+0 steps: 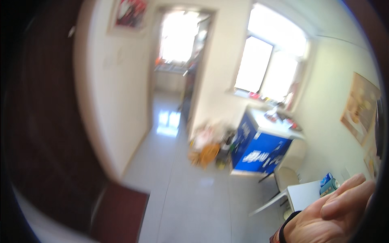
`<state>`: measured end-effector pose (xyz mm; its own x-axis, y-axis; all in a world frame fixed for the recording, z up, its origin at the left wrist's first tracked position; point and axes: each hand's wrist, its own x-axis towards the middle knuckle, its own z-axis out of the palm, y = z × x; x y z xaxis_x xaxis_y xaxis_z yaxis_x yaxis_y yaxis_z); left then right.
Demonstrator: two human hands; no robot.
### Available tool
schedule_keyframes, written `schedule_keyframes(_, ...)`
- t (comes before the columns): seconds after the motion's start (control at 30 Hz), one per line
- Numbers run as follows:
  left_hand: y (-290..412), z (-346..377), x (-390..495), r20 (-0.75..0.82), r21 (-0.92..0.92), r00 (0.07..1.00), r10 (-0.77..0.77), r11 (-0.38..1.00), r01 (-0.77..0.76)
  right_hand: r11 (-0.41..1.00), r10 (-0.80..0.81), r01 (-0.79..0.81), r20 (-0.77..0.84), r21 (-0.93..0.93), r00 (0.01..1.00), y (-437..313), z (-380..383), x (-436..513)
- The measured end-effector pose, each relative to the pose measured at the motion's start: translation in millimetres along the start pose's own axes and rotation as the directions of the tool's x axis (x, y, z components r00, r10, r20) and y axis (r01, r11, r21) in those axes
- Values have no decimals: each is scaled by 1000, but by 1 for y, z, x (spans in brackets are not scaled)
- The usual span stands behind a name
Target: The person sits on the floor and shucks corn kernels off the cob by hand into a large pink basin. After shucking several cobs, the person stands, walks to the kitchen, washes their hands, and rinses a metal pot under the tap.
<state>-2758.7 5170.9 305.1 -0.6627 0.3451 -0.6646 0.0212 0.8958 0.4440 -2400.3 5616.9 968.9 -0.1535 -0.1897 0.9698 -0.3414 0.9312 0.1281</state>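
My right hand (pixel 337 209) is at the lower right, palm towards the camera, with a black band round its wrist. Its fingers are partly bent, and nothing shows in the bare palm. The picture's rim cuts off part of the hand. Behind it stands a small white table (pixel 304 196) with a teal container (pixel 329 187) and a blue package (pixel 326 179) near the wall. My left hand is out of view. Before me lies a grey tiled floor (pixel 194 197) leading to a doorway; the picture is blurred.
A dark door or panel (pixel 45 106) fills the left, with a dark red surface (pixel 120 212) below. A beige chair (pixel 287 170) stands by a blue-sided counter (pixel 261 152) under a window. Bags (pixel 205 138) and an orange item (pixel 208 155) lie beside the doorway.
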Motion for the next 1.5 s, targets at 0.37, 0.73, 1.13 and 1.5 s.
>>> schedule_keyframes(0.37, 200, 15, 134, 73, -609, 992, -106, 783, 128, 994, -87, 84, 38, 75, 995, 240, 71, -83)
schedule_keyframes(0.73, 251, 96, 285, 146, -402, 975, 165, 911, -94, 957, -125, 138, -67, 254, 990, 498, 187, -120)
schedule_keyframes(1.13, 456, -63, 413, 139, -190, 948, -287, 932, 310, 310, 735, -702, 630, -642, -251, 742, 347, -546)
schedule_keyframes(1.5, 763, -288, 592, 53, -445, 986, -157, 881, 164, -392, 511, -348, 113, -852, -852, 664, 247, -785)
